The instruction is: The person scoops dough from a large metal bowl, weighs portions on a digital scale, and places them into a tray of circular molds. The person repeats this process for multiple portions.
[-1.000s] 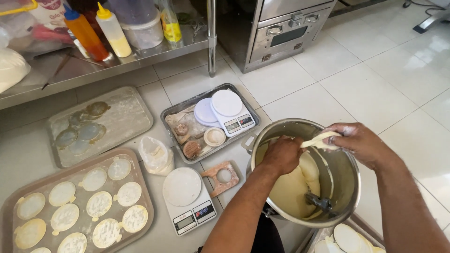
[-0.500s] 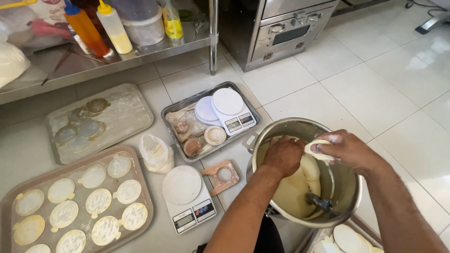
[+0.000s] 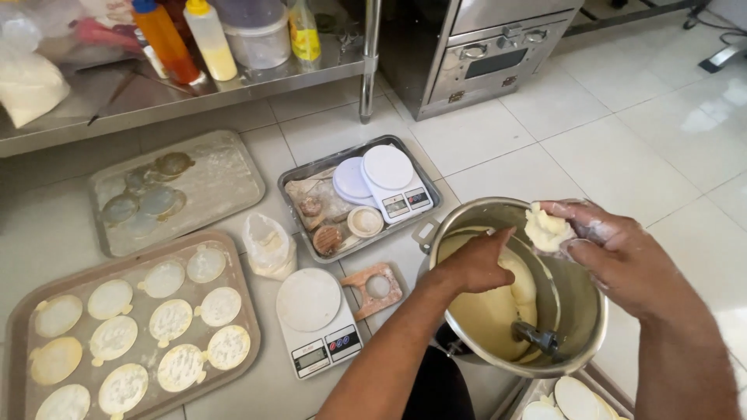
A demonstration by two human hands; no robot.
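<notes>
While left hand (image 3: pixel 476 263) digs closed into dough (image 3: pixel 490 311) in the steel bowl (image 3: pixel 580 342), lower right, right hand (image 3: pixel 615 253) cupping a torn-off dough lump (image 3: pixel 545 228).

A pale yellow lump of dough (image 3: pixel 543 228) sits pinched in the right hand (image 3: pixel 615 253), held up just above the rim of the steel mixing bowl (image 3: pixel 580 327). The bowl stands on the tiled floor, tilted slightly, with a big smooth mass of dough (image 3: pixel 486 311) inside. The left hand (image 3: pixel 475 264) presses down into that mass.
</notes>
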